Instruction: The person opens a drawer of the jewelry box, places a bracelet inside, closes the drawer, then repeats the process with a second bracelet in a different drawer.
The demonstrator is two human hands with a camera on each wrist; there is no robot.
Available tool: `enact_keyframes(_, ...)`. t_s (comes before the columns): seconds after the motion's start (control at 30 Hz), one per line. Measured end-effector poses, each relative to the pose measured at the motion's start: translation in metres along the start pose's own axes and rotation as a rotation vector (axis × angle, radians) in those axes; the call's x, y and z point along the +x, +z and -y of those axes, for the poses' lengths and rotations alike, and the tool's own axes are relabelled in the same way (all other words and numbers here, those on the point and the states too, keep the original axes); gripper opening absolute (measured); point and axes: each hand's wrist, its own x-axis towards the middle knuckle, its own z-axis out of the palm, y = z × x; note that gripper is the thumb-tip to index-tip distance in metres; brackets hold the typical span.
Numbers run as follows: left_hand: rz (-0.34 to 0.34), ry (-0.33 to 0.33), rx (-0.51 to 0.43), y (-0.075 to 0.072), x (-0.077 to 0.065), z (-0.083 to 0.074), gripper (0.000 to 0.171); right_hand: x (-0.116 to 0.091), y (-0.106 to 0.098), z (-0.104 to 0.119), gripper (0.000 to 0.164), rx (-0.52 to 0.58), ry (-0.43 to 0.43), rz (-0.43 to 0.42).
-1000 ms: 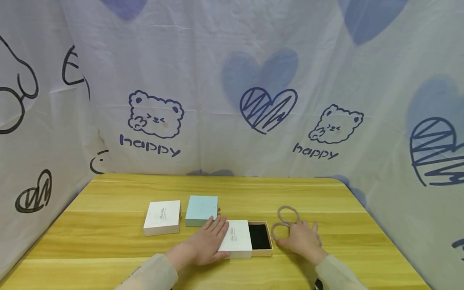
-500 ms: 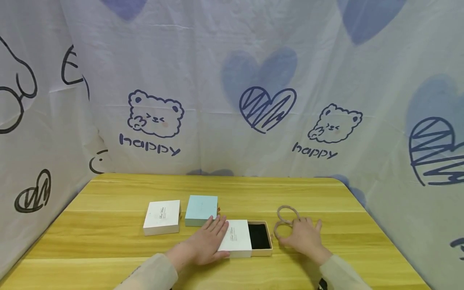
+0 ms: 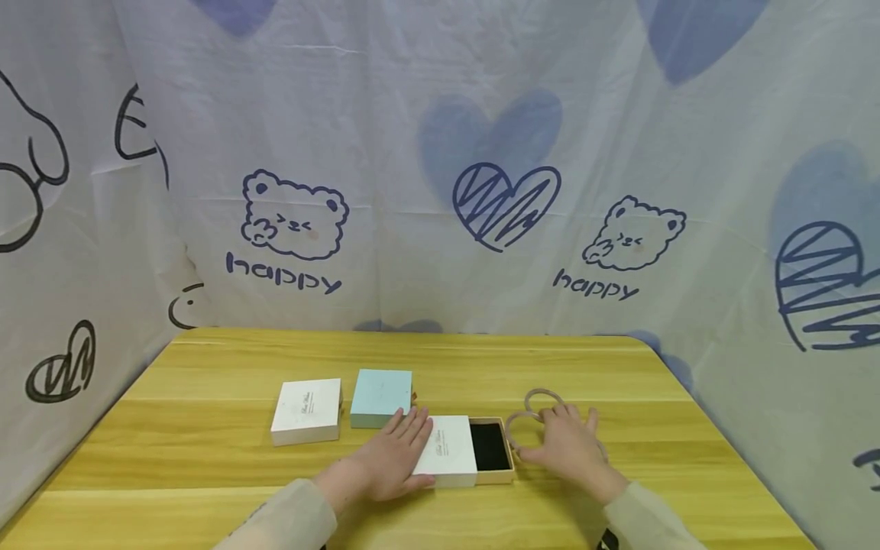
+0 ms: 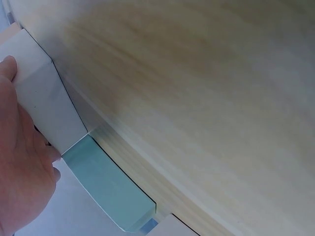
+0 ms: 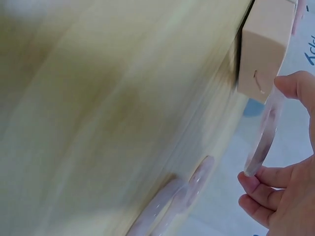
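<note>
My left hand point(image 3: 388, 462) lies with straight fingers on a white drawer box point(image 3: 450, 452), its fingertips near the box's left part. The box's drawer point(image 3: 491, 447) stands partly out to the right and shows a black lining. Between thumb and fingertips, my right hand point(image 3: 571, 447) pinches a pale pinkish bangle point(image 5: 266, 135). The bangle is held just right of the drawer's end, apart from the table in the right wrist view. Two more bangles lie on the table there, a nearer one point(image 5: 160, 204) and a farther one point(image 5: 202, 179); in the head view my right hand partly covers them.
A light blue box point(image 3: 381, 393) stands behind my left hand, with another white box point(image 3: 307, 411) to its left. All stand on a wood-grain table point(image 3: 206, 473). A printed white cloth point(image 3: 406, 252) hangs behind and at both sides.
My right hand first shifts slightly right with the pinched bangle, then moves left and up, bringing it closer to the drawer. My left hand stays on the white box.
</note>
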Motion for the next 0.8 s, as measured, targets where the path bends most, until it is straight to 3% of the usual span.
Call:
enact_keyframes(0.23, 0.008, -0.007, 0.028, 0.002, 0.002, 0.001, 0.078, -0.002, -0.002, 0.01, 0.066, -0.013, -0.044, -0.05)
enact_keyframes(0.8, 0.015, -0.007, 0.02, 0.004, 0.003, 0.003, 0.078, -0.001, -0.002, 0.037, 0.07, -0.076, -0.203, -0.003)
